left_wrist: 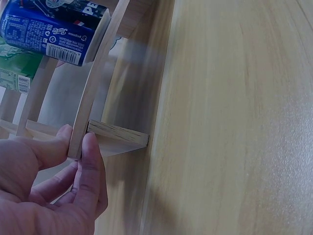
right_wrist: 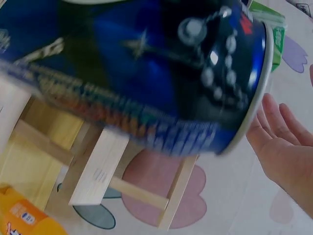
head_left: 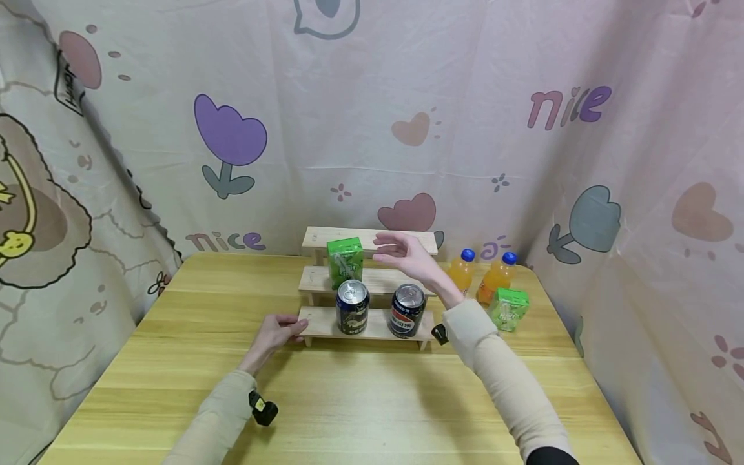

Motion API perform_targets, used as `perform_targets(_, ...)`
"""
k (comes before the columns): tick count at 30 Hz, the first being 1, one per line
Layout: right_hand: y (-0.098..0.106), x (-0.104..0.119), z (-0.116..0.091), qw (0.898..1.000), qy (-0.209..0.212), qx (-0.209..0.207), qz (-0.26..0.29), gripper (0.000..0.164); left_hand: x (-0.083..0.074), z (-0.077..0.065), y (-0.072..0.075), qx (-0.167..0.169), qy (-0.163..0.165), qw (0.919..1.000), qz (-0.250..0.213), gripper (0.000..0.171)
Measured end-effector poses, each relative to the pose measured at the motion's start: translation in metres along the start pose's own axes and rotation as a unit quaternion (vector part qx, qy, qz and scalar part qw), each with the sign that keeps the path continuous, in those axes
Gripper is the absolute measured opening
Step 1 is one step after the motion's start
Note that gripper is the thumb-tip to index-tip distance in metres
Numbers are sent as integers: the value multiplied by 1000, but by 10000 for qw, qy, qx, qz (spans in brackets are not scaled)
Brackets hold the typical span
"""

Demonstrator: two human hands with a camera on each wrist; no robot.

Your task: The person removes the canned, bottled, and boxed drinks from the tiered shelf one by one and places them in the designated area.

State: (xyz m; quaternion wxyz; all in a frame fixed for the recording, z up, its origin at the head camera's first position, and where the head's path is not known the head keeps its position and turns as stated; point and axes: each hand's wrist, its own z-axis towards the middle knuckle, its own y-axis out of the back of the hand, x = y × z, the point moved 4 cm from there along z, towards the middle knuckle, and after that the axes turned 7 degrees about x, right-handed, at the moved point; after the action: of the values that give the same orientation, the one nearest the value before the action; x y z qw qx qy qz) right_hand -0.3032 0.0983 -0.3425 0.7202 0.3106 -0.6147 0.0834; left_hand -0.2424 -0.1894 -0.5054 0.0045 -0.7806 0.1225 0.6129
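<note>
A three-step wooden shelf (head_left: 372, 326) stands on the table. My left hand (head_left: 276, 330) pinches the left end of its lowest step between thumb and fingers, as the left wrist view shows up close at the board (left_wrist: 80, 122). On that step stand two dark soda cans, one on the left (head_left: 352, 309) and a Pepsi can (head_left: 407, 312) on the right. A green drink carton (head_left: 344, 263) sits on the middle step behind the left can. My right hand (head_left: 411, 259) hovers over the middle step, right of this carton, fingers extended and holding nothing. A can (right_wrist: 146, 73) looms large in the right wrist view.
Right of the shelf stand two orange drink bottles with blue caps, one nearer the shelf (head_left: 461, 272) and one farther right (head_left: 496, 278). Another green carton (head_left: 509, 309) is in front of them. A printed curtain (head_left: 360, 116) hangs behind the wooden table (head_left: 372, 400).
</note>
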Motion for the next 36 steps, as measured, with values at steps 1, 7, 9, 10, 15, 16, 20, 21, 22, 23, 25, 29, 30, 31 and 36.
perform_targets(1,-2,0,2,10000,-18,23,8,58,0,0,0,-2,-1,10000,10,44)
perform_targets(7,-11,1,13,9997,-80,208,27,60,-1,-1,0,4,8,10000,67,46)
perform_targets(9,-13,0,16,9996,-68,256,27,62,-1,-1,0,6,-1,10000,29,45)
perform_targets(10,-15,0,18,9996,-69,269,42,63,-1,-1,0,-6,1,10000,15,44)
perform_targets(15,-20,-3,24,9995,-123,283,95,68,0,-1,-1,-71,50,10000,24,40)
perform_targets(16,-21,-3,25,9994,-136,288,109,69,0,-2,-1,-78,60,9999,52,39)
perform_targets(20,-25,-6,29,9991,-206,311,197,71,0,-2,0,-59,47,9999,76,39)
perform_targets(21,-25,-6,30,9990,-218,308,218,71,-1,-2,0,-42,38,10000,74,39)
perform_targets(22,-26,-7,31,9989,-236,298,262,71,-1,-2,-1,-38,31,10000,42,39)
perform_targets(23,-26,-8,32,9988,-258,280,294,70,-1,-2,-1,-35,31,10000,27,40)
perform_targets(25,-27,-8,33,9987,-303,238,345,69,-1,-2,-1,-39,39,10000,-10,39)
perform_targets(29,-28,-9,35,9984,-406,154,352,64,-1,-1,-1,-17,33,10000,4,39)
perform_targets(30,-29,-9,35,9984,-432,136,337,62,0,-1,-1,-46,42,10000,-16,38)
perform_targets(31,-29,-9,35,9984,-455,111,333,60,0,-1,-1,-69,60,10000,-16,38)
perform_targets(36,-30,-8,35,9977,-556,-110,377,48,1,-1,-1,-110,106,9999,18,37)
